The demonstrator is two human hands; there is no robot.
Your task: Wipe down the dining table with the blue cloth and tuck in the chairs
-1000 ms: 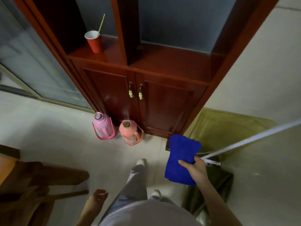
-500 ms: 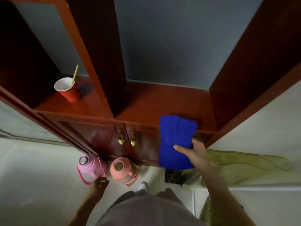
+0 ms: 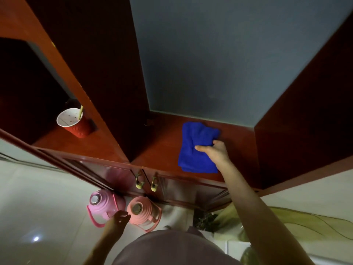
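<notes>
The blue cloth, folded, lies on the red-brown shelf of a wooden cabinet, in its right-hand bay. My right hand reaches over the shelf and grips the cloth's right edge between thumb and fingers. My left hand hangs low at my side with loosely curled fingers and holds nothing. The dining table and the chairs are out of view.
A red paper cup with a stick stands in the cabinet's left bay. Two pink thermos jugs sit on the pale floor against the cabinet doors. An olive bag lies at the right.
I have stepped up to the cabinet and the view has tilted upward. My right hand carried the cloth from waist height up onto the shelf, where it now rests. The chair has left the view.
</notes>
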